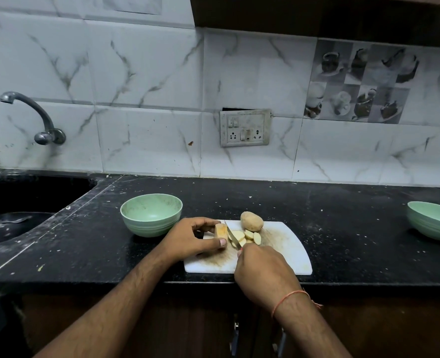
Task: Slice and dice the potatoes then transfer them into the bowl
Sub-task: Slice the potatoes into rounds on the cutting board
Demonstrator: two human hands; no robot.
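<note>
A white cutting board (286,254) lies at the counter's front edge. My left hand (190,239) grips a partly cut potato piece (220,231) on the board's left end, thumb and fingers curled round it. My right hand (263,270) holds a knife (233,237), whose blade is against the cut face of that piece. Several pale potato slices (247,236) lie just right of the blade. A whole unpeeled potato (251,221) rests at the board's far edge. An empty green bowl (151,214) stands left of the board, behind my left hand.
A second green bowl (432,219) stands at the far right of the black counter (343,215). At the left is a dark sink (15,202) holding a pan, with a tap (33,112) on the tiled wall. A socket plate (244,127) is on the wall.
</note>
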